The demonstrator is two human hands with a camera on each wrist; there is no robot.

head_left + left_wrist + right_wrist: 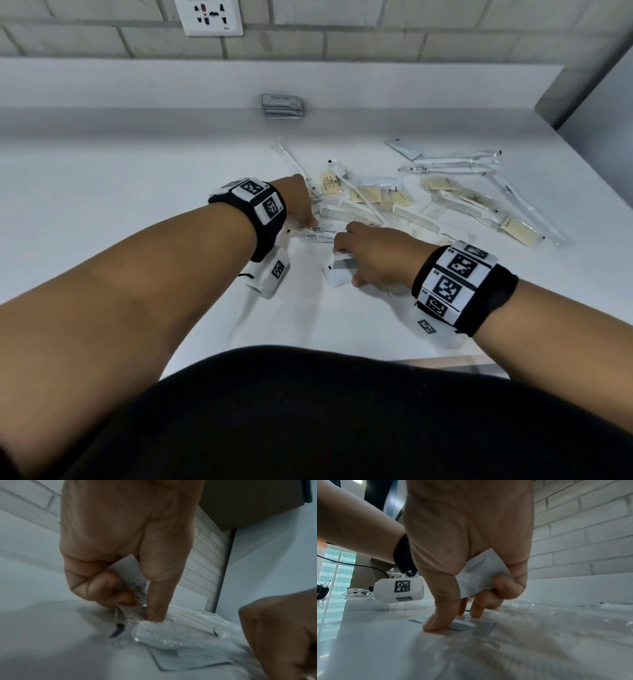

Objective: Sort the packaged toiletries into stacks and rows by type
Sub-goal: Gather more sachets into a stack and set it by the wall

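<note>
Packaged toiletries lie scattered on the white counter [120, 192]: combs [349, 214], cream sachets [331, 183], long toothbrush packs [455, 168]. My left hand [301, 209] [126, 588] curls round a white packet [127, 566], its forefinger tip pressing on a clear wrapped item [154, 631] on the counter. My right hand [370, 255] [471, 588] holds a white sachet [481, 574] tucked under its curled outer fingers, while its thumb and other fingertips press on a flat white-grey sachet [339, 272] [460, 625] lying on the counter.
A neat stack of grey sachets [282, 106] sits at the back against the raised ledge. A wall socket [209, 17] is above it. The counter's right edge [582, 164] runs near the toothbrush packs. The left part of the counter bears nothing.
</note>
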